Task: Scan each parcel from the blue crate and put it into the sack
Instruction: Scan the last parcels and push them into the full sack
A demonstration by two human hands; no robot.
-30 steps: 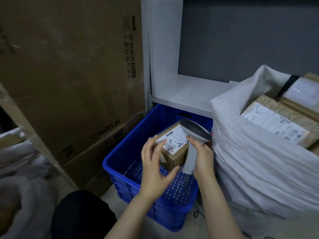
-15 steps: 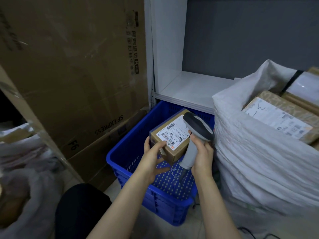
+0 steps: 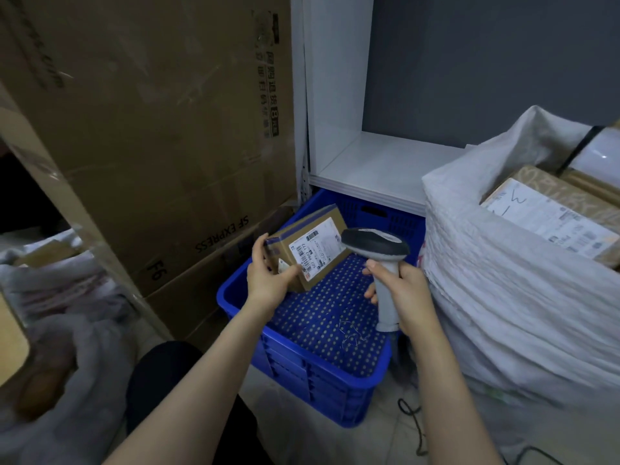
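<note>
Scanner (image 3: 375, 245), gripped by right hand (image 3: 407, 290), drawn off parcel (image 3: 312, 243); left hand (image 3: 268, 280) grips it, lengthwise pointing far-right.

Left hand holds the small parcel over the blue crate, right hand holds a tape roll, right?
No: in the head view the right hand grips a barcode scanner, not tape. The left hand does hold the small parcel over the blue crate.

Big cardboard box (image 3: 151, 129) (SF EXPRESS print) left — white shelf (image 3: 385, 162) behind.
</note>
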